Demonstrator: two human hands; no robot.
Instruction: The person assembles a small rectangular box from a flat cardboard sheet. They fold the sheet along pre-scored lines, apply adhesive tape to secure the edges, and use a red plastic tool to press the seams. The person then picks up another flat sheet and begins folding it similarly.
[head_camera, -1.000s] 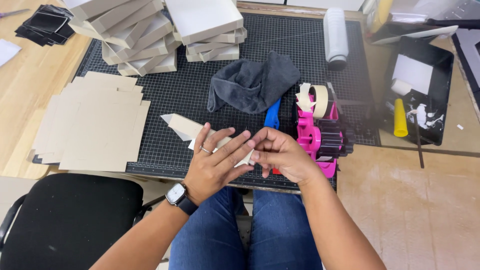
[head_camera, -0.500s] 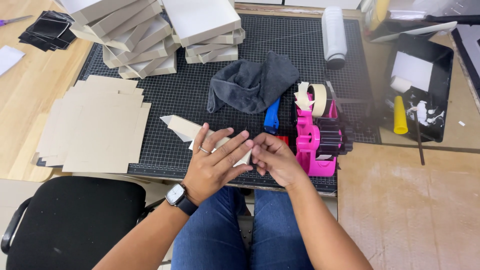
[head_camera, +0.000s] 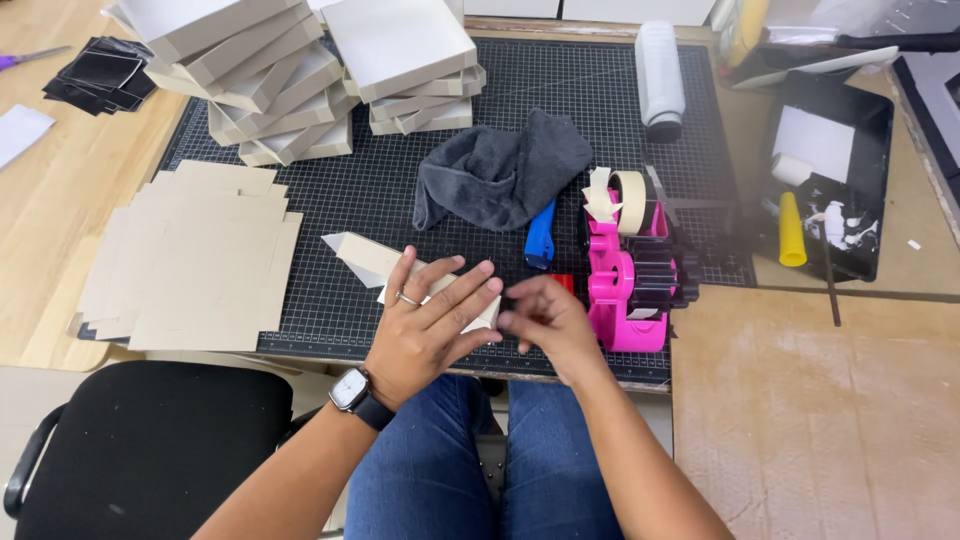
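Folded cardboard piece (head_camera: 372, 258): pale, half-folded box blank, sits low centre of the frame on the black gridded cutting mat (head_camera: 400, 210), mostly hidden under the left hand, one pointy flap poking out toward the left
Left hand (head_camera: 425, 330): lies flat on top of the cardboard with fingers spread apart, pressing it down rather than gripping; ring on one finger, watch on the wrist
Right hand (head_camera: 545, 320): just right of the left hand, fingertips pinched together at the cardboard's right edge; honestly can't tell if there's anything between them
Pink tape dispenser (head_camera: 628, 285): right beside the right hand, roll of beige tape (head_camera: 630, 200) on top
Blue-handled cutter (head_camera: 540, 236): just above the hands, next to the dispenser
Grey cloth (head_camera: 500, 175): bunched up mid-frame, above the cutter
Flat cardboard blanks (head_camera: 190, 260): stacked at left of the frame, hanging over the mat edge
Finished box lids (head_camera: 290, 70): piled in the upper left
White cylinder (head_camera: 660, 80): lying top centre-right
Black tray (head_camera: 840, 180): upper right, with a yellow tube in it
Black chair (head_camera: 140, 440): lower left corner
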